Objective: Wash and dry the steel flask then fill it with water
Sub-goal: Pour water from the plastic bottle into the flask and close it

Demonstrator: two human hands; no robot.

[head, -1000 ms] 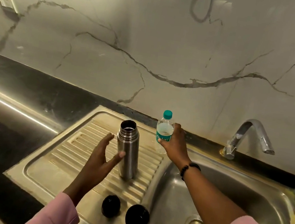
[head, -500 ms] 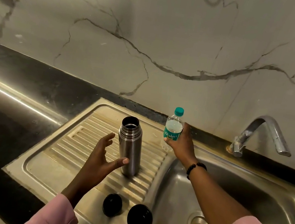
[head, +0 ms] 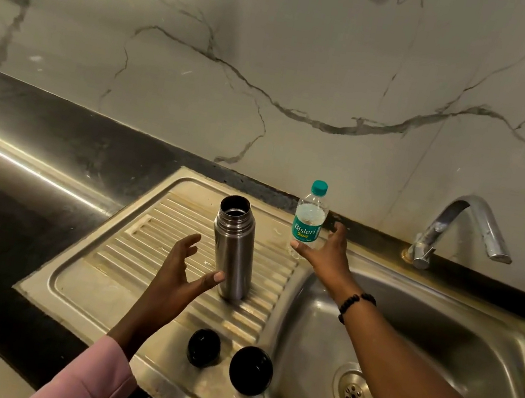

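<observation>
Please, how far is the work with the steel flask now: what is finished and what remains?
Done: the flask stands upright and open on the drainboard, its two black caps lying near. Whether it is washed and dry cannot be told. In hand: the right hand is at the capped water bottle, fingers spread; the left hand is open beside the flask. Left: filling.

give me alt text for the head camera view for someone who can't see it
An open steel flask stands upright on a sink drainboard, the left hand open beside it. The right hand is open around a capped water bottle behind. Two black caps lie in front.
</observation>
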